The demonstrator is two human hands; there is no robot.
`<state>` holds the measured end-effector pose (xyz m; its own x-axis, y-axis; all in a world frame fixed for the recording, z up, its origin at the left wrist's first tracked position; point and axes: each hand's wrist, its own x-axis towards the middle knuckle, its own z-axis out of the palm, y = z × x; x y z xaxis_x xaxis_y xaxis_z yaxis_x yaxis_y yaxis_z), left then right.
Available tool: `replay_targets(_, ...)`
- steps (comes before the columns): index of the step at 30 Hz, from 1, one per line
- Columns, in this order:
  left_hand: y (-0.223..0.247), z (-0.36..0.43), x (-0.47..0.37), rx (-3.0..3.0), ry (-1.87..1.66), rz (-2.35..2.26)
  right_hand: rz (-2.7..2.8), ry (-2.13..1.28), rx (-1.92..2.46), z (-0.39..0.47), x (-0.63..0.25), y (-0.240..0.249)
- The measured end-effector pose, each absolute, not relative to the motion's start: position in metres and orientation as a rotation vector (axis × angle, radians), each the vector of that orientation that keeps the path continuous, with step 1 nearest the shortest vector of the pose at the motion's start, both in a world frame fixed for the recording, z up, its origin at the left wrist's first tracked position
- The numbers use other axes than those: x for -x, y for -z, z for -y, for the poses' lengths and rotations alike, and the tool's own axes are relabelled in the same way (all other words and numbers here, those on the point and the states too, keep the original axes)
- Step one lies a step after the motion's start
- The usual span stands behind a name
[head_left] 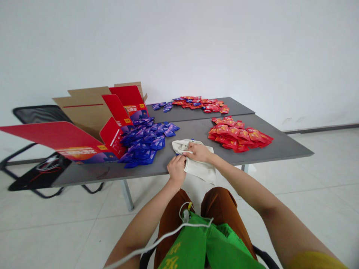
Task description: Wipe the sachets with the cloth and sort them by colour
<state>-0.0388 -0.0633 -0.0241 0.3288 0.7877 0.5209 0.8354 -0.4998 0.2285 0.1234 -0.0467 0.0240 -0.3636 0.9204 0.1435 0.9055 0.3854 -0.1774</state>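
white cloth [199, 170] at the near edge of the grey table [193, 129]

the cloth droops over the table's near edge. the left hand [176, 170], curled nearly into a fist, grips its side; the right hand [198, 151] lies half-curled on top, its hold uncertain. open boxes [89, 112] and blue packets [143, 144] sit on the table's left, red packets [238, 136] on its right.

Single head cam, wide view from the wearer's eye height, facing forward and tilted down over brown trousers [220, 205], left hand [177, 168] and right hand [198, 152] fairly near, grey table [193, 129] beyond, white wall [224, 45] farthest back.
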Motion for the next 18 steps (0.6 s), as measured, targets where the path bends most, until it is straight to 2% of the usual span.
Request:
replay_targets(10,0.025,0.065,0.030,2.450,0.789,1.537,2.008,0.052,2.219,0.025,-0.127,-0.030)
replay_targets(15,0.023,0.067,0.033,2.447,0.808,1.546,2.347,-0.099,1.842,0.039,-0.120,-0.033)
replay_targets(18,0.022,0.068,0.031,2.447,0.745,1.507,2.486,-0.080,1.704,0.045,-0.121,-0.032)
